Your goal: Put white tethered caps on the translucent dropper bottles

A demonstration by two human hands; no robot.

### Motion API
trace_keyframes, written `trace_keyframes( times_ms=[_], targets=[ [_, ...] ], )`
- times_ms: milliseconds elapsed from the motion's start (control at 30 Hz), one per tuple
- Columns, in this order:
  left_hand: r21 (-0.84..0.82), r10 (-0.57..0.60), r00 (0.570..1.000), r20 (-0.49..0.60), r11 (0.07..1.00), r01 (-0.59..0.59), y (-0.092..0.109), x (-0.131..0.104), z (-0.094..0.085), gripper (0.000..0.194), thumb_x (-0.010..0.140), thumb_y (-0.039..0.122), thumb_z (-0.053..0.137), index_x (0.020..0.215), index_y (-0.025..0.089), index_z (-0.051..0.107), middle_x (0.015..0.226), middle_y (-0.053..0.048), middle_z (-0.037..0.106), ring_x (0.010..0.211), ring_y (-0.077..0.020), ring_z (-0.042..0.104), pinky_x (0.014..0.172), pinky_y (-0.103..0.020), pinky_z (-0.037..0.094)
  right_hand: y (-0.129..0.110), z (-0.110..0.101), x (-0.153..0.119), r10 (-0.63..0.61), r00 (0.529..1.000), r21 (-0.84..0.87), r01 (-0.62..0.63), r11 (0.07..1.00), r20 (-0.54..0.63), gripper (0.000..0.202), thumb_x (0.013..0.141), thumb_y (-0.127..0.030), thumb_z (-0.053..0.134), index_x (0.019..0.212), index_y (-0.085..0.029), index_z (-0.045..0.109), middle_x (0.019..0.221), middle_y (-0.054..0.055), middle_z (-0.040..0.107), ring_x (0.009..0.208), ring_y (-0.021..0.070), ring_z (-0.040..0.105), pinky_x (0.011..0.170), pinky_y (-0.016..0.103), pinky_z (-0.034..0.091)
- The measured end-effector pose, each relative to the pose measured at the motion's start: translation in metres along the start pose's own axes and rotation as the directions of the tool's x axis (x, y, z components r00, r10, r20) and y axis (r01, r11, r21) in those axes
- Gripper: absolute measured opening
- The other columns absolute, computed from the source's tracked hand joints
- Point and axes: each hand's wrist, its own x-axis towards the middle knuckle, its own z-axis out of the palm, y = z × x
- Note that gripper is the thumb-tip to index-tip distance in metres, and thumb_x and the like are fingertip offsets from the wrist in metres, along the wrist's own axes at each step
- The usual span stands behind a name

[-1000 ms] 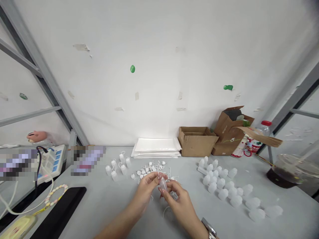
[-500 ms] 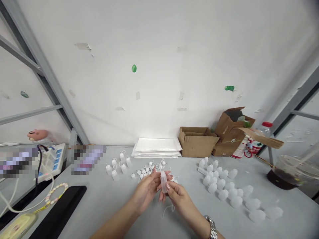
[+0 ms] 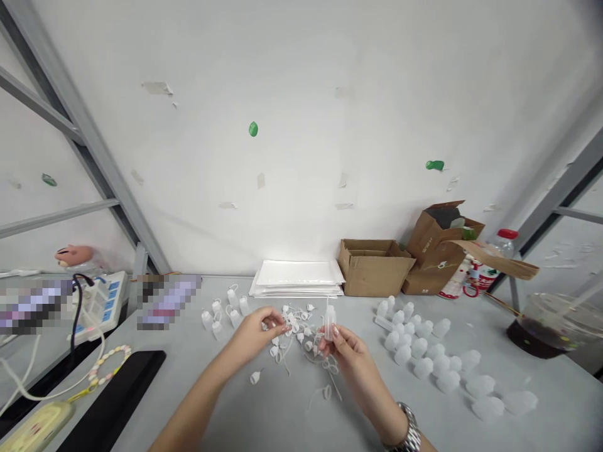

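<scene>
While right hand [image 3: 349, 351] pinches bottle [image 3: 330, 323], long axis near-vertical, neck up, left hand [image 3: 257, 331]: grip unclear.

Near the centre of the frame, the left hand [image 3: 257, 328] hides some caps [image 3: 308, 345]; whether its fingertips pinch one is too small to tell. The right hand [image 3: 352, 353] covers part of a bottle [image 3: 330, 319]. The bottom edge crops a black pad [image 3: 115, 398] at lower left. A lilac object [image 3: 173, 301], left of centre, is blurred into blocks.
</scene>
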Motion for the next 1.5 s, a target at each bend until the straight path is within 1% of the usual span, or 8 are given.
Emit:
trace_keyframes(
  times_ms=[100, 333, 733, 1100, 1167, 1267, 1367, 1500],
  targets=[
    [0.292, -0.094, 0.991, 0.098, 0.955, 0.062, -0.010, -0.001, -0.010, 0.029, 0.056, 0.044, 0.066, 0.065, 0.018, 0.056, 0.064, 0.000, 0.060, 0.065, -0.0187, 0.055, 0.056, -0.025, 0.035, 0.002, -0.003, 0.002, 0.005, 1.000, 0.006, -0.005, 1.000, -0.022, 0.037, 0.075, -0.050, 0.056, 0.080, -0.014, 0.063, 0.065, 0.003, 0.061, 0.059, 0.0132, 0.051, 0.062, 0.026, 0.039],
    [0.657, -0.145, 0.988, -0.056, 0.739, 0.146, -0.010, -0.009, 0.005, 0.025, 0.066, 0.044, 0.055, 0.070, 0.020, 0.051, 0.077, -0.005, 0.060, 0.071, -0.0214, 0.055, 0.055, -0.026, 0.028, 0.009, 0.001, 0.001, 0.010, 1.000, -0.018, -0.010, 1.000, 0.018, 0.036, 0.076, -0.049, 0.055, 0.078, -0.014, 0.063, 0.065, 0.004, 0.062, 0.061, 0.0139, 0.053, 0.063, 0.027, 0.040],
    [0.646, -0.129, 0.992, 0.015, 0.758, 0.089, -0.018, -0.009, 0.006, 0.012, 0.062, 0.015, 0.053, 0.070, 0.021, 0.059, 0.078, -0.004, 0.063, 0.073, -0.0196, 0.057, 0.058, -0.024, 0.031, 0.010, 0.003, 0.002, 0.024, 1.000, -0.089, -0.024, 0.996, 0.006, 0.035, 0.073, -0.050, 0.058, 0.075, -0.015, 0.062, 0.064, 0.004, 0.063, 0.059, 0.0146, 0.054, 0.061, 0.027, 0.042],
    [0.456, -0.043, 0.996, -0.083, 0.887, 0.076, -0.007, -0.006, 0.006, 0.019, 0.071, 0.028, 0.051, 0.084, 0.021, 0.062, 0.080, -0.005, 0.066, 0.074, -0.0208, 0.059, 0.063, -0.028, 0.038, 0.009, 0.006, -0.001, -0.003, 0.997, -0.226, -0.014, 0.974, -0.074, 0.039, 0.064, -0.052, 0.065, 0.079, -0.016, 0.060, 0.076, 0.008, 0.067, 0.069, 0.0206, 0.059, 0.067, 0.033, 0.045],
    [0.247, 0.011, 0.990, -0.143, 0.969, 0.025, -0.005, -0.004, 0.009, 0.027, 0.071, 0.033, 0.053, 0.093, 0.020, 0.062, 0.086, -0.006, 0.066, 0.079, -0.0209, 0.059, 0.068, -0.029, 0.041, 0.016, 0.003, -0.003, -0.142, 0.982, -0.436, 0.074, 0.897, -0.126, 0.033, 0.069, -0.048, 0.062, 0.079, -0.017, 0.059, 0.073, 0.006, 0.065, 0.070, 0.0206, 0.058, 0.067, 0.033, 0.044],
    [-0.196, -0.032, 0.980, -0.195, 0.981, -0.007, -0.001, -0.005, 0.020, 0.031, 0.069, 0.040, 0.058, 0.090, 0.019, 0.064, 0.097, -0.008, 0.066, 0.086, -0.0220, 0.060, 0.070, -0.030, 0.044, 0.023, 0.001, -0.008, -0.487, 0.872, -0.778, 0.274, 0.566, -0.047, 0.022, 0.076, -0.038, 0.059, 0.087, -0.018, 0.059, 0.069, 0.003, 0.060, 0.067, 0.0183, 0.055, 0.073, 0.037, 0.039],
    [-0.635, -0.183, 0.977, -0.109, 0.769, 0.073, 0.001, -0.010, 0.036, 0.033, 0.063, 0.041, 0.066, 0.084, 0.016, 0.064, 0.096, -0.010, 0.068, 0.087, -0.0225, 0.062, 0.075, -0.032, 0.045, 0.025, 0.003, -0.012, -0.642, 0.751, -0.895, 0.381, 0.229, 0.156, 0.015, 0.081, -0.028, 0.054, 0.092, -0.018, 0.056, 0.067, 0.001, 0.058, 0.064, 0.0163, 0.054, 0.079, 0.040, 0.034],
    [-0.832, -0.192, 0.981, -0.018, 0.547, 0.092, -0.001, -0.019, 0.053, 0.030, 0.062, 0.036, 0.070, 0.082, 0.016, 0.063, 0.090, -0.008, 0.069, 0.089, -0.0197, 0.062, 0.088, -0.034, 0.042, 0.024, 0.010, -0.015, -0.640, 0.711, -0.915, 0.403, 0.030, 0.293, 0.010, 0.082, -0.022, 0.051, 0.091, -0.018, 0.053, 0.068, 0.001, 0.058, 0.065, 0.0163, 0.054, 0.079, 0.040, 0.031]
  ],
)
